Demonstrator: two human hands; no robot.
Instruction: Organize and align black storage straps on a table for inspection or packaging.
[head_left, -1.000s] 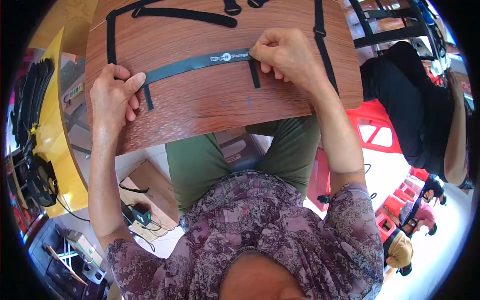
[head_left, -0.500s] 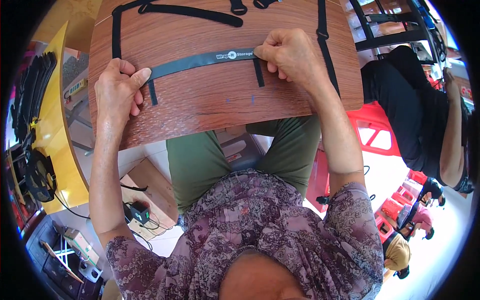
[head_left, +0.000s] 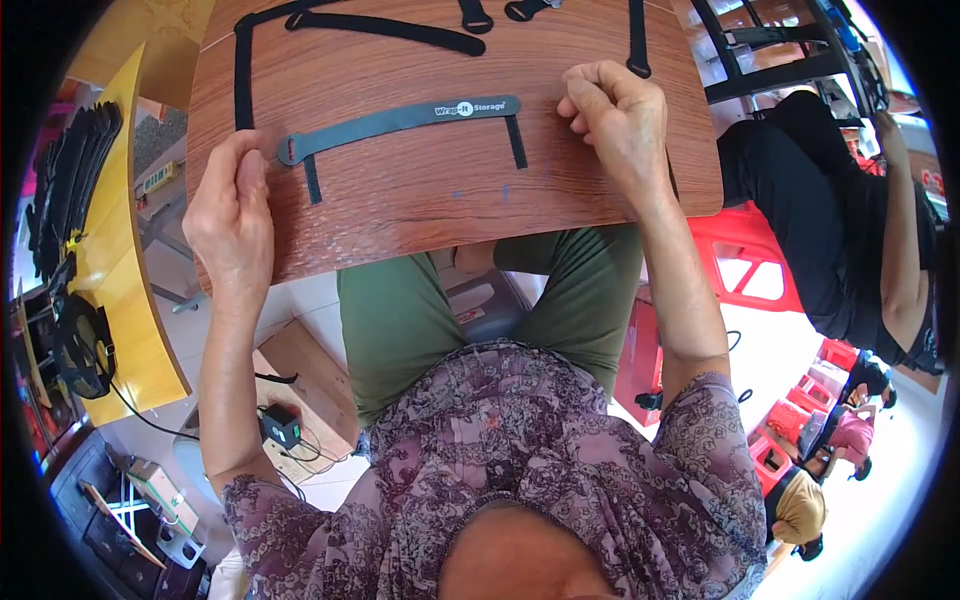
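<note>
A flat dark grey strap [head_left: 385, 124] with white printing lies on the brown wood-grain tabletop [head_left: 420, 210]. A slot shows in its rounded left end; its right end is rounded too. Two short black strips [head_left: 312, 180] stick out from under it toward me, one near each end. My left hand [head_left: 232, 210] hovers just left of the slotted end, its fingers loosely bent and apart, holding nothing. To the right of the strap's other end is my right hand [head_left: 625, 125], fingers loosely curled with nothing visible in them. Neither hand touches the grey strap.
Black straps with loops [head_left: 390, 28] lie along the table's far side, left edge and right edge. Many black straps hang over a yellow board [head_left: 105, 270] at left. A red stool [head_left: 750, 265] and a person in dark clothes [head_left: 800, 210] are at right.
Both hands have let go of the grey strap's ends and moved outward, the left also slightly down. The strap now lies with both ends uncovered.
</note>
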